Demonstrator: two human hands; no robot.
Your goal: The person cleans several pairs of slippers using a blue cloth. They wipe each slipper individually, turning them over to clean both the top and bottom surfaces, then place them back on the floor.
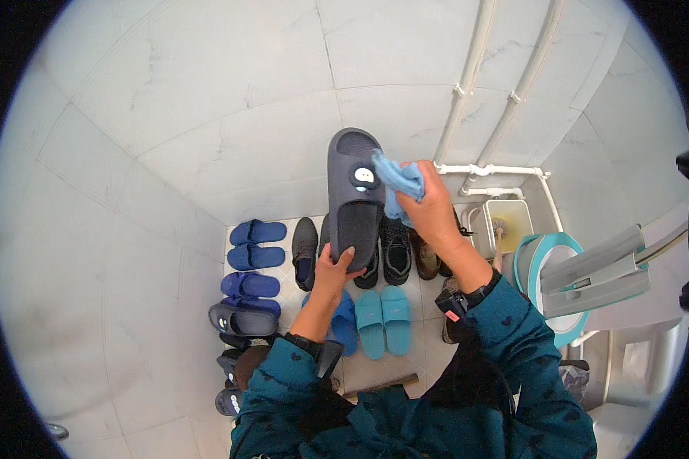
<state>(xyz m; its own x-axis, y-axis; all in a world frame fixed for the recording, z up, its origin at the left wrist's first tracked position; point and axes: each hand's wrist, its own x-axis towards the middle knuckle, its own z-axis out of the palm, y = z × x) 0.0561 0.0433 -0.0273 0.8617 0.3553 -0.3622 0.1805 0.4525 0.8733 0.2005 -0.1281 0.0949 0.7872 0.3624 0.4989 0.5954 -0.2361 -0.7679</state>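
My left hand (333, 272) grips the heel end of a dark grey slide sandal (340, 183), its thumb on the footbed, and holds it up with the toe pointing away from me. A white and black charm sits on the sandal's strap. My right hand (433, 206) is closed on a bunched light blue cloth (402, 181), which lies against or just beside the right edge of the strap. Below at the left, a similar dark grey slide (247, 320) rests partly over a purple-blue slipper (252, 285).
On the tiled floor stand blue slippers (258, 256), turquoise slippers (370, 327), a dark grey shoe (304, 246) and black lace-up shoes (396, 258). At the right are a white bin (522, 229) holding a brush, a white and teal flat-mop bucket (580, 327) and white wall pipes (499, 170).
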